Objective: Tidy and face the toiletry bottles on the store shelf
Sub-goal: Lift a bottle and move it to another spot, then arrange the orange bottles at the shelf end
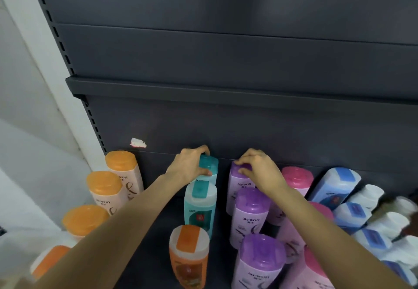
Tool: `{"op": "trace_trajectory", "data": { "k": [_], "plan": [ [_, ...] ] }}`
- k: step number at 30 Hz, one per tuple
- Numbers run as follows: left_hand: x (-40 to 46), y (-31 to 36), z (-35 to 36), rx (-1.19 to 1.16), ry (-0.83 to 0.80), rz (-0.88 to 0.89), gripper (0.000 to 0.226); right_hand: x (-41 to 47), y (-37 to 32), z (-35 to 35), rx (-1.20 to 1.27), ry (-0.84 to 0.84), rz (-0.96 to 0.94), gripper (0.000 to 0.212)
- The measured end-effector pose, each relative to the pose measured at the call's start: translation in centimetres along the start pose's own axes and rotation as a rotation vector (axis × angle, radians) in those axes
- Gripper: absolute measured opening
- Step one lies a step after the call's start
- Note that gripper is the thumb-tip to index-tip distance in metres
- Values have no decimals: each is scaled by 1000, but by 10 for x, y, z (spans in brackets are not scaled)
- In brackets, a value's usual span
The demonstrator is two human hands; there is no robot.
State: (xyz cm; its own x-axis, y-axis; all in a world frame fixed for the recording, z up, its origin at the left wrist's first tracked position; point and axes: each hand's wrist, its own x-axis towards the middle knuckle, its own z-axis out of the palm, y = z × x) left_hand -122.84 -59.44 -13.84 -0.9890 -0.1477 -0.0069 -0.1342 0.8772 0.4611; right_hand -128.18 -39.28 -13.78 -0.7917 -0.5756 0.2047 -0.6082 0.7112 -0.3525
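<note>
Rows of toiletry bottles stand on a dark shelf (158, 232). My left hand (190, 165) grips the teal cap of the rearmost teal bottle (209, 166), against the back panel. A second teal bottle (200, 207) stands just in front of it, and an orange bottle (188, 254) nearer still. My right hand (260, 171) is closed on the purple cap of the rearmost purple bottle (237, 184). Two more purple bottles (250, 214) line up in front of that one.
Orange-capped bottles (105, 187) run along the left. Pink bottles (297, 179), blue-and-white bottles (337, 187) and white bottles (368, 195) fill the right. A higher shelf edge (226, 89) juts out above. A torn white sticker (138, 143) marks the back panel.
</note>
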Motion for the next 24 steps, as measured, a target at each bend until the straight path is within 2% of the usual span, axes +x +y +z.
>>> {"op": "trace_trajectory", "data": {
  "k": [8, 12, 14, 18, 20, 24],
  "plan": [
    [-9, -9, -1, -71, 2, -39, 55, 2, -13, -3, -85, -37, 30, 31],
    [-22, -13, -3, -118, 11, -36, 57, 11, -37, 4, 20, -44, -54, 35],
    [-32, -19, -10, -128, 53, -36, 52, 16, -50, 9, 70, -63, -89, 37],
    [-53, -44, -40, 18, 236, -76, 34, 27, -71, 21, 83, -137, -125, 42],
    [-58, -61, -55, 103, 292, -134, 32, 32, -78, 26, 52, -159, -122, 42],
    [-59, -88, -72, 245, 245, -354, 44, 36, -81, 31, -17, -184, -99, 38]
  ]
}}
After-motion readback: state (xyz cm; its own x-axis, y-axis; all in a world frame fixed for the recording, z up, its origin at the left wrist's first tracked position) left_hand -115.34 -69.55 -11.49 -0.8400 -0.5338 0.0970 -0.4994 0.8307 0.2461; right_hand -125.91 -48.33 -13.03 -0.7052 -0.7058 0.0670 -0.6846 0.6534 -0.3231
